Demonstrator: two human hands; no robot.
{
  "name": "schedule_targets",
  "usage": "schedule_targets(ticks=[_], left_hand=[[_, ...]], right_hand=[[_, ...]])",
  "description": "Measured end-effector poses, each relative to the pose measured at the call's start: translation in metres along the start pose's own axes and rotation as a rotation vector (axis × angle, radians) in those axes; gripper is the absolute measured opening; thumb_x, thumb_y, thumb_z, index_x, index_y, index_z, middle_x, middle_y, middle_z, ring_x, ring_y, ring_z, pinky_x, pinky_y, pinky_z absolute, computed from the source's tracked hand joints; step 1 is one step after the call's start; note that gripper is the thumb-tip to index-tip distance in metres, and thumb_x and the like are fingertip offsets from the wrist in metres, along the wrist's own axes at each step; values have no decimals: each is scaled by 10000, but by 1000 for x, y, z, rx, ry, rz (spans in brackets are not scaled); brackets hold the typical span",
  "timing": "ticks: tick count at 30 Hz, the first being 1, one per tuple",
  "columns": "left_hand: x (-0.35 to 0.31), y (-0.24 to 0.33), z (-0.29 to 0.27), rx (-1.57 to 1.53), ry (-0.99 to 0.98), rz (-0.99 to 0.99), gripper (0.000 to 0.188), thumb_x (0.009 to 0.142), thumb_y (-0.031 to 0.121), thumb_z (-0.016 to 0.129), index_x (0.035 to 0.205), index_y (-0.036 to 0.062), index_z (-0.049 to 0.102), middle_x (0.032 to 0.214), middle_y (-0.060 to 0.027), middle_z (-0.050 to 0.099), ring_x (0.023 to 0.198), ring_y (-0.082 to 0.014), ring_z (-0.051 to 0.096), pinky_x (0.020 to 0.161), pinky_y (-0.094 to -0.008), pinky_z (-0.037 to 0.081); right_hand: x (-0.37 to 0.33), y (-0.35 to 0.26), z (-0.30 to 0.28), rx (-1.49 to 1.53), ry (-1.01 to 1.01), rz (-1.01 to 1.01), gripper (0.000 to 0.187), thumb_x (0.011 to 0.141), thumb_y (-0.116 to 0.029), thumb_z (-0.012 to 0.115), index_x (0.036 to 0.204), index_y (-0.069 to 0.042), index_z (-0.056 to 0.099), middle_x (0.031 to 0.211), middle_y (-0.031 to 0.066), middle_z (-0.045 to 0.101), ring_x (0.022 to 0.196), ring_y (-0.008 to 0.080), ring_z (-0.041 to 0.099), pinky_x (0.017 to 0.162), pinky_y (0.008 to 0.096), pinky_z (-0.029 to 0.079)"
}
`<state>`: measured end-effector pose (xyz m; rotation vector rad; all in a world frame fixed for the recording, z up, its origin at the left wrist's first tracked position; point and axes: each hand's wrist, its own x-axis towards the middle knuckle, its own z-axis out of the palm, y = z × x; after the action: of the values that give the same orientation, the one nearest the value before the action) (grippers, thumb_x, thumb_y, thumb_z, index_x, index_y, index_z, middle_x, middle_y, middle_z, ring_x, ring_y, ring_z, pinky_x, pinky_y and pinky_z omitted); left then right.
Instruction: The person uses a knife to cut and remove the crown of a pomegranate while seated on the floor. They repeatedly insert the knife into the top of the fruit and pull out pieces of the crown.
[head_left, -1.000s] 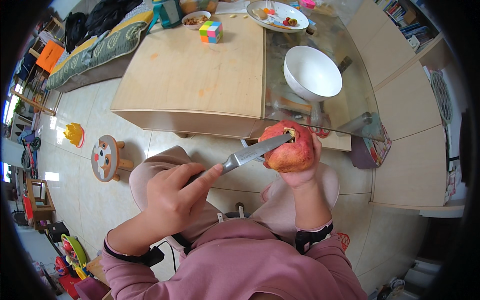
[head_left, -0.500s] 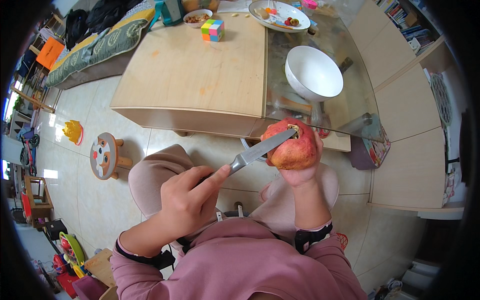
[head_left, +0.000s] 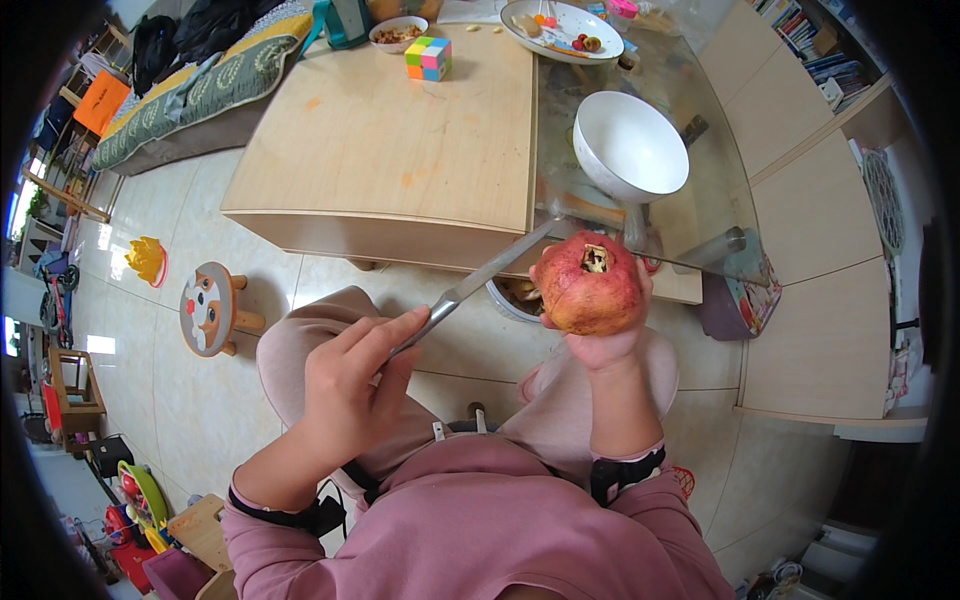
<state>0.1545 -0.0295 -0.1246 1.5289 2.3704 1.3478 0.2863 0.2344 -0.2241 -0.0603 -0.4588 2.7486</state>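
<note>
"Just this side of the white bowl point(head_left: 630, 150), what do the hands have?"

"One red pomegranate point(head_left: 595, 302), in the right hand point(head_left: 605, 352). It sits above the palm, with fingers curled up around both its sides; those underneath are hidden. A squarish opening shows at its crown."

"And the left hand point(head_left: 360, 375)?"

"That one is farther left of the bowl, its fingers clasped around a knife point(head_left: 492, 270), forefinger stretched along it. The blade slants up past the pomegranate's left side, its tip just beside the rind. Whether they touch, I cannot tell."

"What else surrounds the bowl?"

"It stands on the glass part of the worktop point(head_left: 380, 150). Beyond it is a plate point(head_left: 555, 40); farther left, a colourful cube point(head_left: 428, 60). Nearer and leftward, a tub point(head_left: 508, 311) is partly hidden by the pomegranate."
</note>
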Motion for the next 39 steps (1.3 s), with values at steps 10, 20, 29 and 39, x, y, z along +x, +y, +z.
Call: schedule_targets(ticks=[10, 20, 29, 39], left_hand=[[26, 3, -28, 270, -165, 300, 461, 748, 7, 731, 1203, 82, 727, 864, -54, 671, 622, -194, 628, 504, -335, 470], [36, 17, -26, 362, -215, 336, 522, 687, 37, 721, 1205, 109, 730, 854, -33, 648, 620, -194, 620, 500, -346, 473], [23, 19, -6, 304, -135, 287, 506, 714, 7, 733, 1213, 95, 731, 868, -49, 658, 619, -194, 622, 509, -324, 483], [0, 14, 18, 254, -35, 235, 472, 749, -2, 707, 1212, 89, 733, 888, -75, 661, 601, -200, 611, 496, -323, 480]], right_hand=[[-5, -6, 1, -107, -128, -26, 741, 1000, -625, 379, 1437, -39, 502, 1369, 213, 595, 1241, 420, 596, 958, 571, 550], [-11, -9, -3, -180, -116, -64, 714, 1019, -587, 365, 1437, -24, 503, 1409, 188, 581, 1295, 374, 568, 1101, 537, 453], [-11, -6, 1, -182, -98, -98, 778, 1001, -612, 349, 1434, 20, 487, 1399, 195, 582, 1297, 334, 569, 1123, 493, 434], [-10, -3, -1, -139, -102, -118, 778, 998, -612, 339, 1443, 11, 478, 1411, 188, 576, 1307, 330, 564, 1129, 497, 428]])
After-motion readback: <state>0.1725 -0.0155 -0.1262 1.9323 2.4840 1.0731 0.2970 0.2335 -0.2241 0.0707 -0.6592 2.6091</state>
